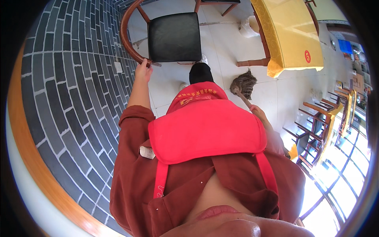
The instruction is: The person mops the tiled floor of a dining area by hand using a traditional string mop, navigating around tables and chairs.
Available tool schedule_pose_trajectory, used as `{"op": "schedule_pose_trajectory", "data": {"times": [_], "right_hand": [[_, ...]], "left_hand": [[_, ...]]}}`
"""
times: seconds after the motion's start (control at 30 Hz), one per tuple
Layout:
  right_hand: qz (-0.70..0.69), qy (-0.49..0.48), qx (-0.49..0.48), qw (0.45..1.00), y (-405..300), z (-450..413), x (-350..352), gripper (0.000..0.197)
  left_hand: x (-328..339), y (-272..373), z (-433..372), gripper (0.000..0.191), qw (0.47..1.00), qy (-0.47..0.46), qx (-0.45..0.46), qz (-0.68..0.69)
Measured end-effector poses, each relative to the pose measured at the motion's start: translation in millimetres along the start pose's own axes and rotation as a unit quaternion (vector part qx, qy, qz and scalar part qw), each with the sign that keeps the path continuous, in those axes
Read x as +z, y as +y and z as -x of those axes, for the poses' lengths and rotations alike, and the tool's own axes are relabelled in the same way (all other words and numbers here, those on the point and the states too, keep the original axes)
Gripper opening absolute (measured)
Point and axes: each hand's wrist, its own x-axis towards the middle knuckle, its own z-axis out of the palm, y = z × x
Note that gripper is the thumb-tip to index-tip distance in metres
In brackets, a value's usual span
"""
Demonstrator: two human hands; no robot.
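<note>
My left hand (144, 71) grips the end of a curved wooden armrest (126, 44), close to the brick-patterned wall. The armrest belongs to a wooden chair with a black padded seat (174, 37), which stands in front of me. On the other side, my right hand (257, 111) is closed around the wooden handle (244, 98) of a mop. The mop's grey-brown string head (245, 83) lies on the pale tiled floor, near a leg of the table. A red apron (207, 130) covers my front and hides part of the floor below.
A table with a yellow cloth (293, 35) stands at the upper right, a white-lined bin (249, 26) beside it. The grey brick-patterned wall (71, 89) runs along my left. Stacked chairs (314, 127) and bright windows (334, 183) are farther right. Another chair (217, 1) shows at the top.
</note>
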Motion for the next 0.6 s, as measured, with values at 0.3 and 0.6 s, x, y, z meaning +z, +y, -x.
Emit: {"op": "schedule_pose_trajectory", "data": {"times": [0.3, 0.6], "right_hand": [[-0.073, 0.033, 0.115, 0.990, -27, -17, 16, 0.013], [-0.066, 0.020, 0.072, 0.995, -25, -22, 18, 0.014]], "left_hand": [[19, 16, -12, 0.030, 0.996, 0.088, 0.023, 0.002], [41, 40, -12, 0.026, 0.996, 0.084, 0.040, 0.001]]}}
